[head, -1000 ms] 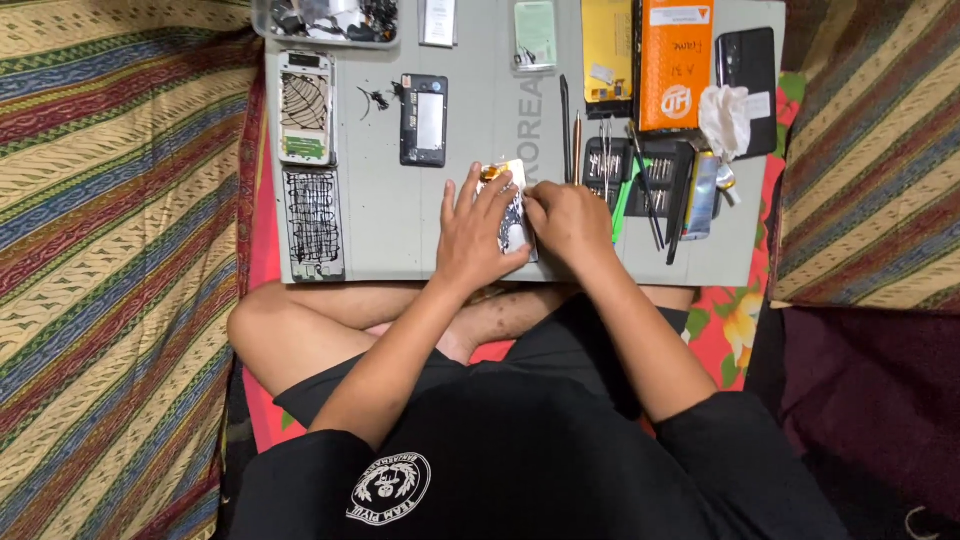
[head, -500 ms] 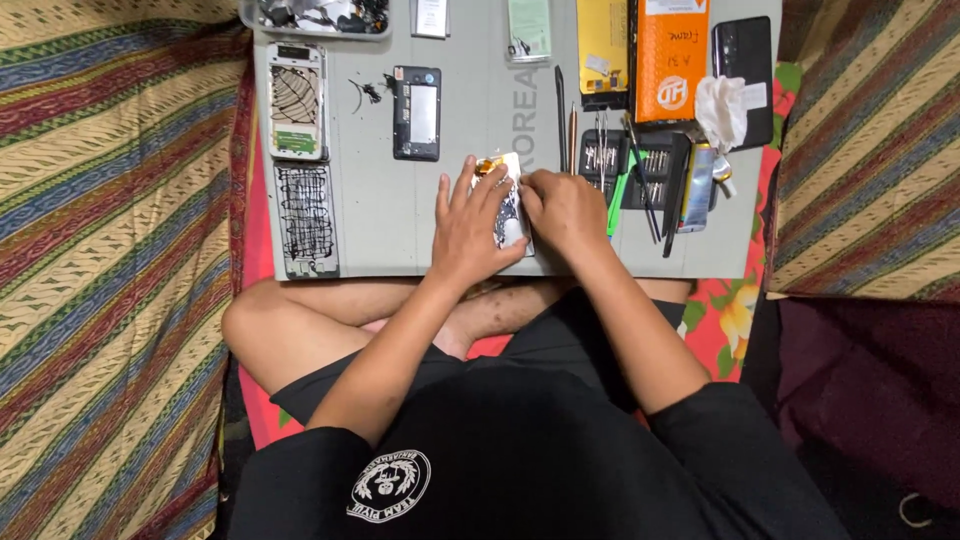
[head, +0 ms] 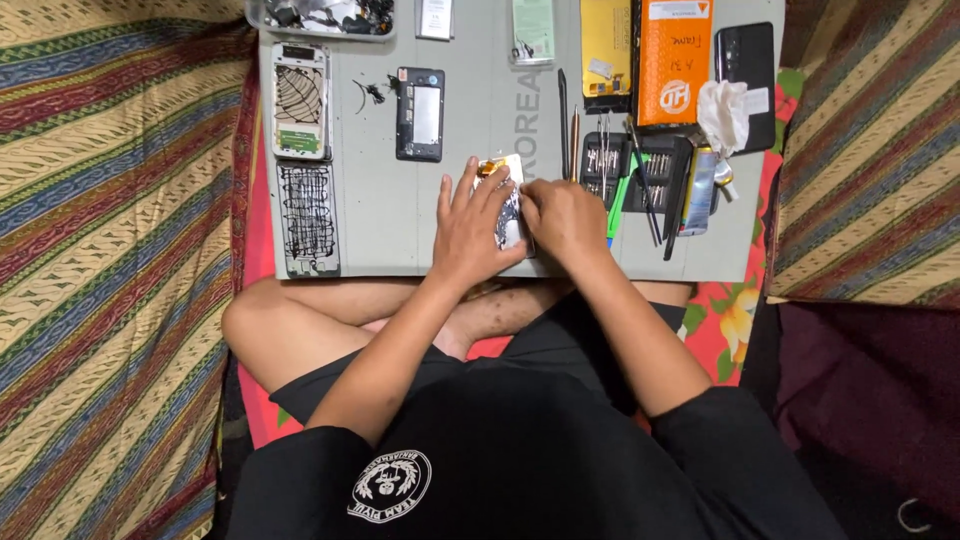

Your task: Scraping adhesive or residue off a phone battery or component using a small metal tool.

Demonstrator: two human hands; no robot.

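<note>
Little has moved since a second ago: both my hands stay pressed over the same opened phone (head: pixel 508 205) at the near middle of the grey mat (head: pixel 380 240), and only my view has drifted a touch, so the mat sits slightly lower in sight. I judge from this that the work on the phone is in a slow, fiddly stretch, not a change of step.

Going left to right: at the left edge of the mat lie a white phone frame (head: pixel 300 100) and, nearer to me, a back panel with black scribbled glue lines (head: pixel 307 218). To their right lies a dark phone body (head: pixel 420 113), well apart from my hands.

My left hand (head: pixel 472 228) lies flat, fingers spread and pointing away from me, pinning down the phone's left side. The phone's far end, with a small orange-gold part, peeks out past my fingertips. My right hand (head: pixel 562 215) is curled, knuckles up, touching the phone's right edge; whether it pinches a tool I cannot tell.

Further right lie a black screwdriver set (head: pixel 630 170), a green tool (head: pixel 618 195), an orange box (head: pixel 674 62) and a crumpled tissue (head: pixel 722 112).
</note>
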